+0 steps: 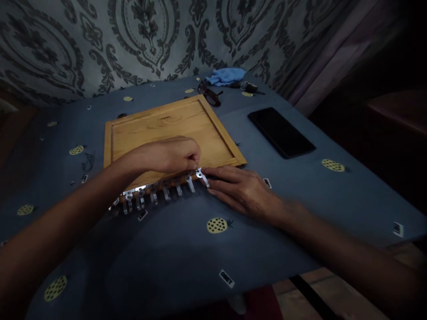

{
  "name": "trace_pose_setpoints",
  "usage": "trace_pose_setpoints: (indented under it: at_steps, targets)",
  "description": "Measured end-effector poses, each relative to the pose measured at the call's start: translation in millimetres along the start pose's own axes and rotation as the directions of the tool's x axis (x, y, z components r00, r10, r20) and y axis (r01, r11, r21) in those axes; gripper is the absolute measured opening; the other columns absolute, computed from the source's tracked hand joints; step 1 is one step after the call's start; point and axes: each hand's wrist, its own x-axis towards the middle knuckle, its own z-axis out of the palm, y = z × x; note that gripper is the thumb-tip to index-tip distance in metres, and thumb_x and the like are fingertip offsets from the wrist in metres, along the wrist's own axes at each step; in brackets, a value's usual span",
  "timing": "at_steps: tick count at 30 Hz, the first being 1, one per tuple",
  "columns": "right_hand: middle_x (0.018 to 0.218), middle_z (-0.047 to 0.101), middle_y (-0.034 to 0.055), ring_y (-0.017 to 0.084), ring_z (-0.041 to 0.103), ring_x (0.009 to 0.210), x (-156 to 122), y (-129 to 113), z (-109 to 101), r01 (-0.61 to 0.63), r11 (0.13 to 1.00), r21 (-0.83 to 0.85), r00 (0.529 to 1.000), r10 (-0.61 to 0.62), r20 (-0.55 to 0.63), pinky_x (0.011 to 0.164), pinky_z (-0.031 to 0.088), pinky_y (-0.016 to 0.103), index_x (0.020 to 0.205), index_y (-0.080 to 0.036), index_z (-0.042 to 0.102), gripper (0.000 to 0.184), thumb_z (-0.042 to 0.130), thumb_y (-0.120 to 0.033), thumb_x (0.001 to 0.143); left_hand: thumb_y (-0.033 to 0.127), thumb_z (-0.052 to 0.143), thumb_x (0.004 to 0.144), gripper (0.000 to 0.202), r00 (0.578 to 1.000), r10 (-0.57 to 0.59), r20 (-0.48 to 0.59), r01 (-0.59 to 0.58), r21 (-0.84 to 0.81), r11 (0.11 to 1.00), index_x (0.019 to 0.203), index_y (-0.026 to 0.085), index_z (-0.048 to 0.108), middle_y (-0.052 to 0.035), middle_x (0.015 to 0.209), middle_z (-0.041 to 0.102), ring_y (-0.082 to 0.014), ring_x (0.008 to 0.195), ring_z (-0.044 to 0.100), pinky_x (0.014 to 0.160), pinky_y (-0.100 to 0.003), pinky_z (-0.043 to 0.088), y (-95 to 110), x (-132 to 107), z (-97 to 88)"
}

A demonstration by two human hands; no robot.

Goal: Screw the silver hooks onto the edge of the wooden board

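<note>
Curls left hand (170, 155) shut over the top of the end hook (202, 177), actual pinch hidden beneath knuckles; lays right hand (240, 189) flat, open, fingertips touching it. Stands last in the dim, blurred hook row (153, 195) along the near edge of the wooden tray (173, 122).

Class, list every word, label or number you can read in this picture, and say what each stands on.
"GREY", not sharp: small white patch printed on the blue cloth.
Other white patches on the cloth: too blurred to read.
Phone, wooden tray, metal pieces: no text visible.
</note>
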Motion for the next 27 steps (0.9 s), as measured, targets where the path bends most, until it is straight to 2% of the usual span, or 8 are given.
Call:
trace_pose_setpoints:
  at_steps: [4, 9, 17, 22, 27]
  targets:
    - [0.127, 0.075, 0.0135, 0.024, 0.077, 0.107, 0.0, -0.2, -0.4, 0.007, 1.000, 0.001, 1.000, -0.007, -0.003, 0.087, 0.067, 0.038, 0.112, -0.014, 0.075, 0.025, 0.052, -0.021, 0.104, 0.016, 0.055, 0.077, 0.014, 1.000, -0.020, 0.009, 0.020, 0.035, 0.999, 0.074, 0.016, 0.068, -0.0022, 0.078, 0.072, -0.0144, 0.068, 0.060, 0.057, -0.025, 0.036, 3.0, 1.8, -1.6]
    - [0.127, 0.075, 0.0119, 0.023, 0.077, 0.108, -0.1, -0.4, -0.5, -0.011, 1.000, 0.005, 1.000, 0.011, 0.007, 0.087, 0.066, 0.037, 0.112, -0.016, 0.075, 0.025, 0.052, -0.023, 0.105, 0.017, 0.057, 0.078, 0.013, 1.000, 0.013, 0.009, -0.013, 0.055, 0.998, 0.074, 0.017, 0.069, -0.0010, 0.079, 0.072, -0.0143, 0.068, 0.060, 0.058, -0.025, 0.036, 2.3, 4.6, -1.2]
    - [0.126, 0.076, 0.0144, 0.025, 0.077, 0.106, 0.0, -0.4, -0.4, -0.002, 1.000, 0.022, 1.000, 0.002, -0.003, 0.085, 0.067, 0.038, 0.111, -0.013, 0.075, 0.025, 0.052, -0.021, 0.104, 0.018, 0.060, 0.081, 0.010, 1.000, 0.031, 0.001, -0.031, 0.079, 0.996, 0.078, 0.019, 0.070, -0.0013, 0.080, 0.071, -0.0153, 0.071, 0.059, 0.064, -0.027, 0.037, -0.1, 7.4, 0.8]
    - [0.127, 0.075, 0.0134, 0.024, 0.076, 0.109, 1.1, -1.2, -0.9, -0.014, 1.000, 0.019, 1.000, 0.014, 0.010, 0.088, 0.066, 0.038, 0.111, -0.015, 0.075, 0.024, 0.052, -0.022, 0.104, 0.019, 0.060, 0.082, 0.009, 1.000, -0.005, 0.002, 0.005, 0.122, 0.992, 0.079, 0.018, 0.069, -0.0017, 0.083, 0.070, -0.0153, 0.073, 0.059, 0.064, -0.027, 0.037, 2.0, 8.7, 2.1]
    - [0.127, 0.075, 0.0134, 0.024, 0.077, 0.106, 0.9, -1.3, -0.4, -0.013, 1.000, -0.001, 1.000, 0.013, 0.005, 0.085, 0.067, 0.038, 0.110, -0.015, 0.075, 0.025, 0.052, -0.022, 0.105, 0.022, 0.061, 0.085, 0.010, 1.000, 0.016, -0.007, -0.016, 0.022, 1.000, 0.085, 0.019, 0.070, -0.0011, 0.087, 0.072, -0.0161, 0.078, 0.062, 0.065, -0.026, 0.038, 0.7, 1.7, 0.2]
